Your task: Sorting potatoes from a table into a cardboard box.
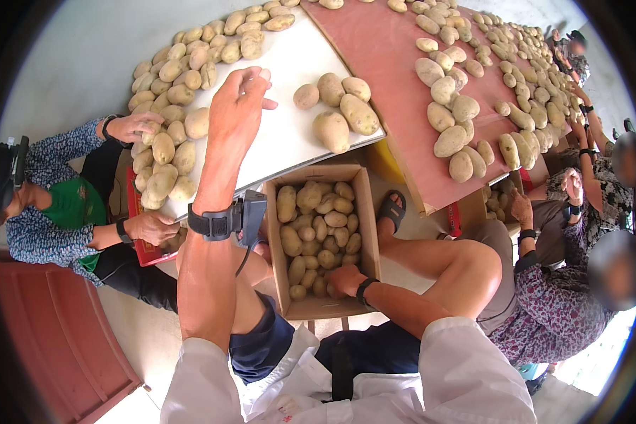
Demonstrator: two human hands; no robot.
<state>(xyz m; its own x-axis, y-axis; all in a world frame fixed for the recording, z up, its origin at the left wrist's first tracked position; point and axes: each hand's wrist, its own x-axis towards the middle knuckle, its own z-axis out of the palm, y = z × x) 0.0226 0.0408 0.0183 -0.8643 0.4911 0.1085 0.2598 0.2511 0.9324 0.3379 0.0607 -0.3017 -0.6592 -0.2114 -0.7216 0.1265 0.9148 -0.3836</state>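
Observation:
Over the white tabletop (275, 127) my left hand (242, 98) is raised with its fingers curled and partly apart; no potato shows in it. Several potatoes (331, 131) lie in a loose group to its right, and a large pile of potatoes (175, 79) covers the table's left side. Between my knees stands an open cardboard box (373, 228) filled with potatoes (326, 258). My right hand (344, 281) reaches down into its near right corner, against a potato; whether the fingers grip it is hidden.
A reddish board (371, 47) with many potatoes adjoins on the right. At left a person (58, 212) touches potatoes beside a red box (143, 249). Several people sit at right, near another cardboard box (471, 212). A yellow object (384, 159) is under the table edge.

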